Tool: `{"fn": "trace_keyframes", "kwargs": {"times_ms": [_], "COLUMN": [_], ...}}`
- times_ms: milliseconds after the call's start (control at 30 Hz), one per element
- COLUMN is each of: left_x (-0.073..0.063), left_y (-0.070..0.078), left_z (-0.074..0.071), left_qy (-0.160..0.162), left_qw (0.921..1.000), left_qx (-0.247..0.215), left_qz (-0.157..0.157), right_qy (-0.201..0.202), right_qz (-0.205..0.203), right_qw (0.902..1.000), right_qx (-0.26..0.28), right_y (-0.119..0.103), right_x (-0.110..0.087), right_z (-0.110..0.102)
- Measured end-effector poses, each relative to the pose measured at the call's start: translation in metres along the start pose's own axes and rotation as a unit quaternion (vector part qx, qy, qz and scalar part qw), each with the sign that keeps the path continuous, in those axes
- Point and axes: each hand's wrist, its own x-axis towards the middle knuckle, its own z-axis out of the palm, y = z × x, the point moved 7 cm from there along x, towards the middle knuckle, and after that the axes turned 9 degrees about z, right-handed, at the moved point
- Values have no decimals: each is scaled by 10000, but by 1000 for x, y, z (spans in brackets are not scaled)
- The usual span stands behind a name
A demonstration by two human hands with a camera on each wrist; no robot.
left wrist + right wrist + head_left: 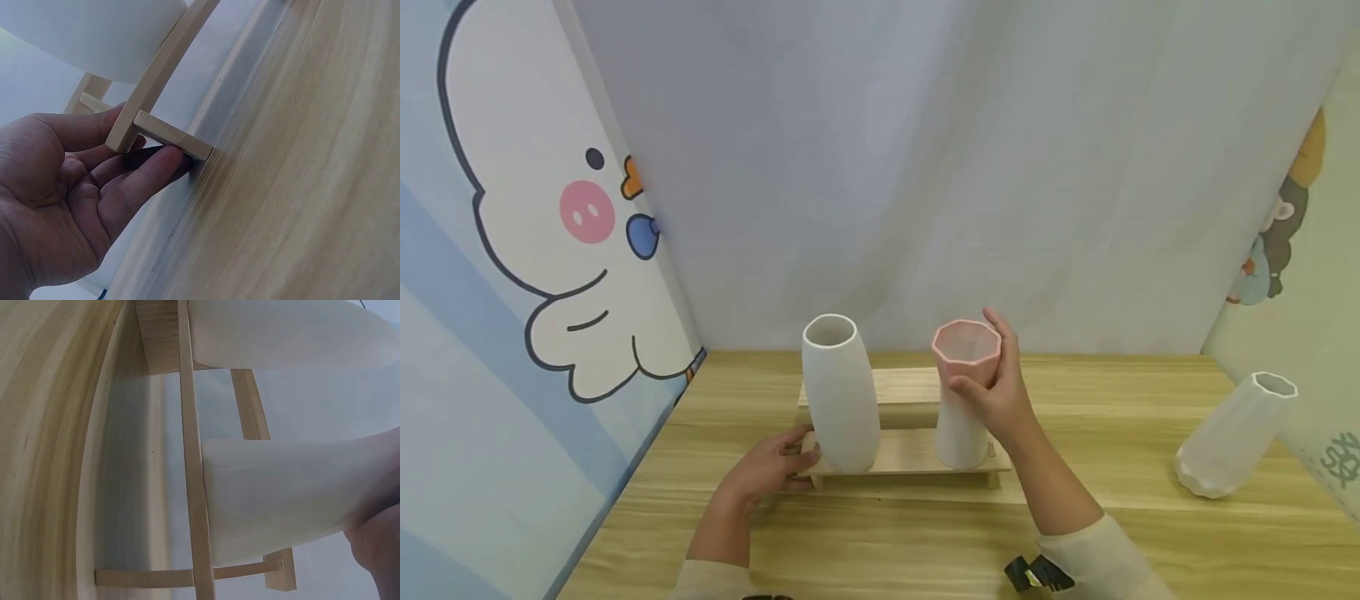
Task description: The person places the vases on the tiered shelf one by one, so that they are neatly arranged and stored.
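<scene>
1. So my left hand (767,468) is pinching the left end of the wooden rack (906,450), right by its lower step.
2. My right hand (1003,400) is curled round the top of the pink vase (961,429), thumb on the near side.
3. That one's base sits on the lower step, toward the right end.
4. White vase (842,400) is on the same step, further left, not touching it.
5. Ribbed vase (1232,442) is well off right on the surface (1097,450).
6. Pale curtain (970,167) behind everything.
</scene>
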Motion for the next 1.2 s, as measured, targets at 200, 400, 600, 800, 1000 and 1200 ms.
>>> {"fn": "trace_keyframes", "kwargs": {"times_ms": [200,400,600,800,1000,1200], "left_x": [1,1,2,2,1,2], "left_y": [0,0,-1,-1,-2,-5], "left_z": [0,0,0,0,-1,-2], "left_qy": [11,2,-15,-24,-22,24], "left_qw": [10000,10000,10000,10000,10000,10000], "left_qx": [-29,-78,-84,-76,-66,-42], "left_qz": [9,16,15,24,9,-7], "right_qy": [-210,-282,-239,-281,-308,-343], "right_qz": [-365,-563,-743,-831,-1133,-1300], "right_qw": [9991,9972,9949,9941,9908,9883], "right_qx": [-28,-393,-633,-646,-667,-720], "right_y": [-3,-2,-2,3,3,-3], "right_x": [-4,-10,-20,-25,-30,-31], "right_z": [-2,-6,-14,-22,-29,-38]}}
